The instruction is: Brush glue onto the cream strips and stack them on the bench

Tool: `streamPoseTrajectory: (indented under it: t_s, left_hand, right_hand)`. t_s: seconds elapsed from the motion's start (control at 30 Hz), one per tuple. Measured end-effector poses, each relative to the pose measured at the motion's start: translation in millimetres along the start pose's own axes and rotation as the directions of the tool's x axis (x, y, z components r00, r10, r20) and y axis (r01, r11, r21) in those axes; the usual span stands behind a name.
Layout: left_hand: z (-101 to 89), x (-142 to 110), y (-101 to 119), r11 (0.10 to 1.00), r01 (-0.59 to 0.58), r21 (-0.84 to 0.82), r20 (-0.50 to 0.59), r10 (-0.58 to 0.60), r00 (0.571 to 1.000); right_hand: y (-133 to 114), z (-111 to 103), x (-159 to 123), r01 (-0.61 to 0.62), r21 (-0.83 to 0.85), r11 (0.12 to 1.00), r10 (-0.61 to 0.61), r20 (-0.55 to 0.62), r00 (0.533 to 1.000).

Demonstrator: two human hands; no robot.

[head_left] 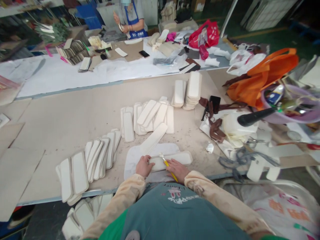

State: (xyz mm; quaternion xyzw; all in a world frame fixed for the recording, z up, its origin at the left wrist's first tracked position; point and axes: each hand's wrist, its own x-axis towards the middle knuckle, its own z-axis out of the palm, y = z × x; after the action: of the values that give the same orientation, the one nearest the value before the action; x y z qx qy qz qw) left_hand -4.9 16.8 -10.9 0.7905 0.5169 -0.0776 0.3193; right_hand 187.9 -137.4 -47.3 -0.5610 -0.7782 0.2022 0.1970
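Note:
In front of me a long off-white panel with rounded corners (pixel 183 158) lies crosswise on a white sheet (pixel 132 158). My left hand (pixel 144 166) is closed at the panel's left end, thumb and fingers gripping its edge. My right hand (pixel 178 169) is closed round a brush with a yellow handle (pixel 167 163). The bristles, whitish, are over the panel's middle. Just beyond, another off-white panel (pixel 153 137) lies slanted, partly on the sheet. Overlapping panels (pixel 93 160) fan out to the left, and more loose panels (pixel 147 115) lie behind.
Two panel stacks (pixel 193 90) stand further back. On the right are a white container (pixel 240 128), a dark tapered tool (pixel 256 116), a purple basin (pixel 287 116), an orange bag (pixel 267 75) and grey cord (pixel 233 163). A co-worker (pixel 133 20) is at the far table.

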Motion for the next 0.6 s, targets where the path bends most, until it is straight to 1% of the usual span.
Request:
streamPoseTrajectory:
  t_s: [0.07, 0.1, 0.17, 0.23, 0.33, 0.43, 0.47, 0.5, 0.53, 0.6]
  left_hand:
    - [1.4, 1, -1, 1.000, -0.007, -0.001, -0.001, 0.007, 1.000]
    - [2.0, 1, -2, 1.000, -0.010, -0.002, -0.004, 0.010, 1.000]
    - [2.8, 1, -2, 1.000, -0.010, -0.003, -0.009, 0.010, 1.000]
    - [3.0, 0, -2, 1.000, -0.010, -0.008, -0.014, 0.010, 1.000]
    - [2.1, -1, 1, 1.000, -0.015, -0.009, -0.035, 0.015, 0.999]
    - [-0.1, -3, 3, 1.000, -0.026, -0.008, -0.066, 0.026, 0.998]
    - [-1.2, -4, 3, 0.999, -0.033, -0.014, -0.083, 0.032, 0.996]
    - [-2.5, -5, 4, 0.999, -0.045, -0.023, -0.108, 0.043, 0.993]
    - [-4.1, -6, 5, 0.997, -0.065, -0.037, -0.143, 0.059, 0.988]
    - [-8.0, -11, 8, 0.989, -0.116, -0.089, -0.219, 0.095, 0.971]
  right_hand:
    - [10, -4, -11, -0.056, -0.029, 0.998, 0.056, -0.005, 0.998]
    - [17, -8, -20, -0.088, -0.053, 0.995, 0.087, -0.026, 0.996]
    - [32, -18, -41, -0.161, -0.108, 0.981, 0.150, -0.106, 0.983]
    - [47, -29, -62, -0.255, -0.150, 0.955, 0.224, -0.195, 0.955]
    - [62, -42, -84, -0.392, -0.177, 0.903, 0.322, -0.325, 0.889]
    - [64, -49, -88, -0.480, -0.120, 0.869, 0.370, -0.486, 0.792]
    - [62, -50, -85, -0.492, -0.079, 0.867, 0.384, -0.524, 0.760]
    - [59, -51, -81, -0.493, -0.035, 0.869, 0.398, -0.542, 0.740]
    - [55, -51, -77, -0.479, 0.003, 0.878, 0.404, -0.541, 0.737]
    - [47, -54, -66, -0.422, 0.066, 0.904, 0.393, -0.512, 0.764]
